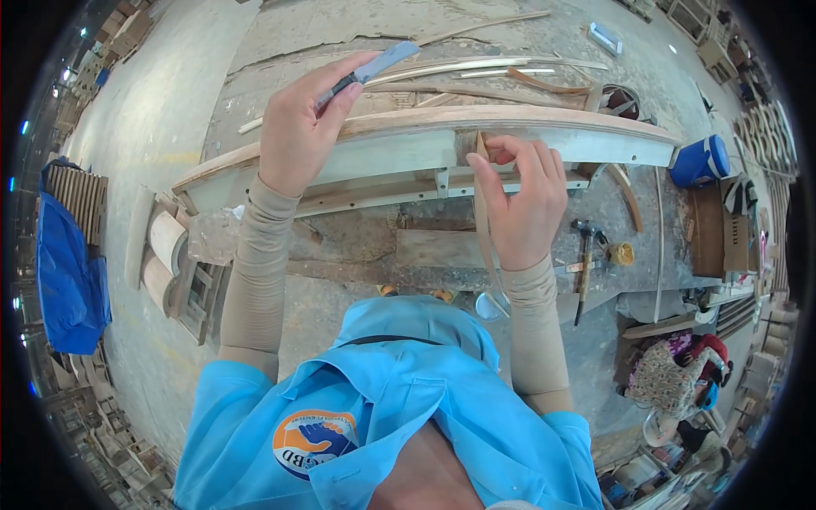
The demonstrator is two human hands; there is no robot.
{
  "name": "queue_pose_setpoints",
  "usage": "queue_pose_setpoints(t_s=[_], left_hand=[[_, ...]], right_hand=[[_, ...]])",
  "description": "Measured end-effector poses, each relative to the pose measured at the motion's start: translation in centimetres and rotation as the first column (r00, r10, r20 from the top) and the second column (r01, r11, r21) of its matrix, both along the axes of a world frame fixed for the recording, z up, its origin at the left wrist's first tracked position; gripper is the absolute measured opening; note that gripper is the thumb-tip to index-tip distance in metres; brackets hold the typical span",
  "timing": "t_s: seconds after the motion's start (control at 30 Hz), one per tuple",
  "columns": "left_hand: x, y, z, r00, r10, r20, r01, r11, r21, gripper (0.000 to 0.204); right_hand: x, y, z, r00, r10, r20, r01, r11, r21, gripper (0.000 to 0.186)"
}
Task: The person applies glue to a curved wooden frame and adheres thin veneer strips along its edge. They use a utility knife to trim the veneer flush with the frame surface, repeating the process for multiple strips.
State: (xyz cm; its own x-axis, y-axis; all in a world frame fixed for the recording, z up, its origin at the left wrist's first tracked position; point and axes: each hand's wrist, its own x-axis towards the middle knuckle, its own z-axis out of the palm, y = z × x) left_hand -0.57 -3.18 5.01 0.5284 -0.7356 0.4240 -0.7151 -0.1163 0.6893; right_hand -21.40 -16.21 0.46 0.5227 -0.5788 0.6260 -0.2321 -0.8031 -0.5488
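Note:
My left hand point(299, 127) is raised over the left part of a long, slightly curved wooden frame point(391, 151). It grips a flat grey blade-like tool point(391, 59) with a dark end; its exact kind I cannot make out. My right hand point(529, 200) is at the middle of the frame, thumb and fingers pinching a thin wood strip point(483, 217). The strip's top lies against the frame's pale face, and its tail hangs down toward me beside my right wrist. The frame has a bare wood top edge and a lower rail with small holes.
A hammer point(584, 259) and a yellow roll point(622, 253) lie right of my right hand. Loose wood strips point(476, 66) lie behind the frame. A blue bucket point(701, 161) stands at its right end. Another person point(676, 374) is low at right; curved wooden pieces point(161, 255) stand left.

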Motion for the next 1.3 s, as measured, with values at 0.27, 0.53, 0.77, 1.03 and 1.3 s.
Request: queue_pose_setpoints(t_s=[0.27,0.53,0.77,1.03,1.3], left_hand=[[0.0,0.0,-0.1,0.995,-0.026,0.096,0.025,1.000,0.020,0.032],[0.4,-0.2,-0.4,0.973,-0.018,0.228,0.001,0.997,0.075,0.031],[0.0,-0.1,0.0,0.980,0.016,0.198,-0.047,0.987,0.153,0.032],[-0.3,0.6,-0.5,0.968,0.000,0.252,-0.024,0.996,0.091,0.033],[-0.6,0.7,-0.5,0.947,-0.018,0.322,0.009,1.000,0.029,0.034]], right_hand=[[1.0,0.2,-0.1,1.000,0.003,0.028,-0.006,0.994,0.112,0.012],[1.3,0.7,-0.9,0.998,-0.057,-0.017,0.057,0.998,-0.028,0.012],[1.4,1.2,-1.4,0.992,-0.128,-0.013,0.124,0.977,-0.171,0.013],[0.8,1.6,-0.4,0.990,-0.099,-0.099,0.093,0.994,-0.058,0.012],[0.8,0.9,-0.1,0.980,-0.136,-0.147,0.112,0.981,-0.160,0.014]])
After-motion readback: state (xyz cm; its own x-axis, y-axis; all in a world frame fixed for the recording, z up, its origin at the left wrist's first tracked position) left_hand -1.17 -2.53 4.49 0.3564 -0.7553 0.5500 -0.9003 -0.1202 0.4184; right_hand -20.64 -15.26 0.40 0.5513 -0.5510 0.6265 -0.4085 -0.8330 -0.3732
